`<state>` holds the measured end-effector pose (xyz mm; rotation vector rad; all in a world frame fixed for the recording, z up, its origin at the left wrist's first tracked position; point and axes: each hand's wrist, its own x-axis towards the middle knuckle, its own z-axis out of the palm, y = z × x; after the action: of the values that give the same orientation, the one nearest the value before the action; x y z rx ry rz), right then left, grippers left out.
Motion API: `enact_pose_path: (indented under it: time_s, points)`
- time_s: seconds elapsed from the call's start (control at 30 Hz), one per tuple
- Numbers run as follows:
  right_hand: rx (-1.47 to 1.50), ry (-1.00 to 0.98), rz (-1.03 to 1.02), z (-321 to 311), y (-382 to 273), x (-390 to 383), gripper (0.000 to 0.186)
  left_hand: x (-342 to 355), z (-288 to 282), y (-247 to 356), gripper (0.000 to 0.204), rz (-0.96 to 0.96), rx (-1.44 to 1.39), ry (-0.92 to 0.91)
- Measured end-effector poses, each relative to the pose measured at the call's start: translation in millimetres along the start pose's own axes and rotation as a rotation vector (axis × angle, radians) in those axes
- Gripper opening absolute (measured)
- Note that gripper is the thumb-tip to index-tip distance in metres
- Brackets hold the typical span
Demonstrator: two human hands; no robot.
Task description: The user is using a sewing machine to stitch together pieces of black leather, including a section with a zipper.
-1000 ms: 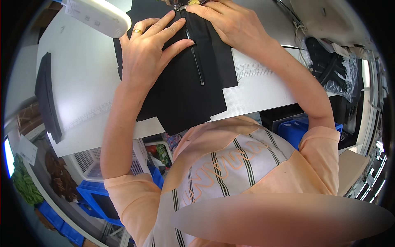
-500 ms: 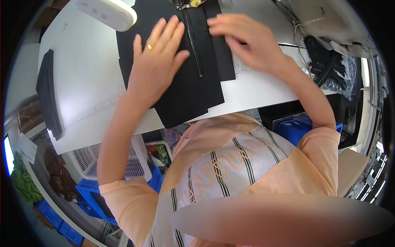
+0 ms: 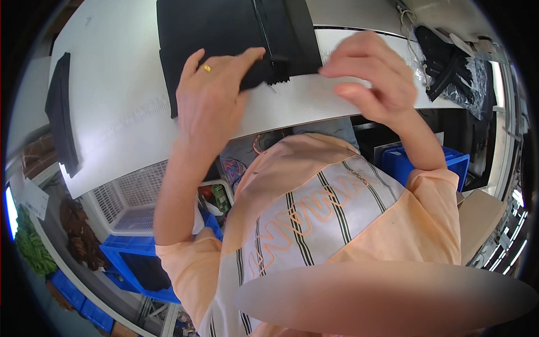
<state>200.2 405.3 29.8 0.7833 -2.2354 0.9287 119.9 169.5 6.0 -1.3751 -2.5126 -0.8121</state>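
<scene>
A black fabric piece (image 3: pixel 208 28) lies on the white table, with a dark zipper (image 3: pixel 261 23) running down its right part. Its near edge is jagged below the zipper and looks folded, though my hand hides part of it. My left hand (image 3: pixel 210 92), with a gold ring on one finger, rests over that near edge, its little finger and forefinger spread apart and its thumb blurred. Just right of the fabric, my right hand (image 3: pixel 376 73) hovers with curled fingers; a gap shows between thumb and fingertips, with nothing in it.
A folded black cloth strip (image 3: pixel 59 115) lies at the table's left edge. Black pieces in clear plastic (image 3: pixel 449 73) sit at the right. Below the table are a white basket (image 3: pixel 132 194), a blue crate (image 3: pixel 135 261) and a blue bin (image 3: pixel 455 163).
The fabric's near edge has moved away from me, and its lower part no longer lies flat. Both hands have moved nearer, the right one also rightward. The lamp and metal machine parts have left view.
</scene>
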Motion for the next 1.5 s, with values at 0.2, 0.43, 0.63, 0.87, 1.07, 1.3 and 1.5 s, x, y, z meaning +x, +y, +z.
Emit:
enact_pose_path:
  time_s: [0.2, 0.43, 0.63, 0.87, 1.07, 1.3, 1.5]
  points:
    - [-0.248, -0.140, -0.040, 31.7, -1.8, -19.6, 0.024, 28.1, -12.1, -4.9, 0.021, -0.192, -0.217, -0.054]
    - [-0.285, -0.214, 0.008, 50.2, 4.9, -12.6, 0.026, 27.2, -11.9, -8.4, 0.024, -0.216, -0.277, -0.066]
    - [-0.351, -0.196, -0.038, 51.2, 6.7, -14.8, 0.025, 27.2, -12.7, -7.4, 0.028, -0.298, -0.314, -0.101]
    - [-0.404, -0.095, -0.116, 52.2, 4.4, -11.2, 0.017, 28.8, -29.5, -1.7, 0.027, -0.320, -0.370, 0.022]
    - [-0.429, -0.150, -0.137, 61.6, 1.9, -14.0, 0.016, 39.2, -42.8, -3.1, 0.028, -0.253, -0.207, -0.007]
    - [-0.408, -0.244, -0.068, 48.2, -1.6, -16.1, 0.020, 35.3, -44.8, -0.9, 0.030, -0.299, -0.264, 0.013]
    - [-0.408, -0.268, -0.147, 45.3, -5.9, -21.3, 0.028, 14.2, -30.5, 8.2, 0.033, 0.062, -0.014, -0.029]
